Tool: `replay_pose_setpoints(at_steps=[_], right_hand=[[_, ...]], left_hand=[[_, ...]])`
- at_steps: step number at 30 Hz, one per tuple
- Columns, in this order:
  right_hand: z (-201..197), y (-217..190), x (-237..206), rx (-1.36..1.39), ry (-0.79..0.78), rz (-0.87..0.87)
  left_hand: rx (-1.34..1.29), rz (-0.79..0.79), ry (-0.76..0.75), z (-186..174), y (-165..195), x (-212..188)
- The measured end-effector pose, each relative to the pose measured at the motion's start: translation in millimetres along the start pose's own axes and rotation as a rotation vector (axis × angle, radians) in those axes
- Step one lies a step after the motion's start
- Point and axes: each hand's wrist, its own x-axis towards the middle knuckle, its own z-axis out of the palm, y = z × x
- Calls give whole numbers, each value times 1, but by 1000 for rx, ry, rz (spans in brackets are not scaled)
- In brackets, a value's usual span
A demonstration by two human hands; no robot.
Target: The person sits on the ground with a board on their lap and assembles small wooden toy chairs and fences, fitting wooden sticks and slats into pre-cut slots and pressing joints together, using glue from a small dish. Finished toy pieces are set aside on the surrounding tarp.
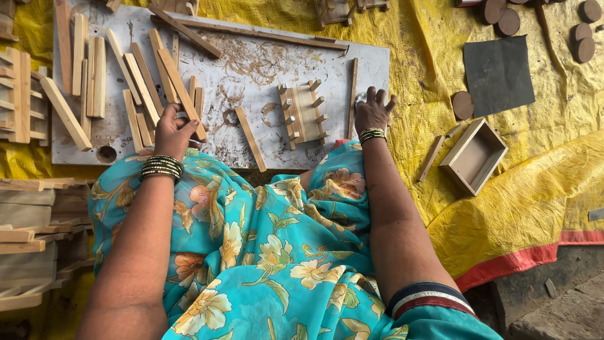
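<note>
Yellow tarpaulin [428, 75] underlies a stained white board [251, 63]; left hand [173, 129] pinches a pale wooden slat [182, 94], right hand [372, 112] rests fingers spread.

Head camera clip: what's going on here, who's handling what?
A person sits on the ground at a stained white work board laid over a yellow tarp. The left hand grips a wooden slat from a loose pile of slats on the board's left side. The right hand rests flat on the board's right edge, holding nothing. Between the hands lies a small wooden assembly with pegs. An open wooden box sits on the tarp to the right.
</note>
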Motion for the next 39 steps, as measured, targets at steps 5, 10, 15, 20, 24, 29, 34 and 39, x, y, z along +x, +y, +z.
replay_pose_setpoints(at_steps=[5,10,15,20,24,29,34,39], right_hand=[[9,18,1,375,91,300],[19,36,6,605,171,413],[16,45,-1,608,114,475],[2,30,-14,238,15,241],[1,19,-14,444,-94,295],[9,31,0,966,-2,431],[2,42,-1,1506,-131,708],[-8,42,-14,1274,-48,685]], left_hand=[[12,-5,1,1,2,-1],[22,-4,1,0,3,-1],[-10,-3,-12,0,1,0],[10,-9,-6,0,-2,1],[-1,-7,-8,-1,-4,3],[7,-3,-22,-4,-4,3],[8,-14,-14,-3,-3,3],[-22,19,-7,0,-2,6]])
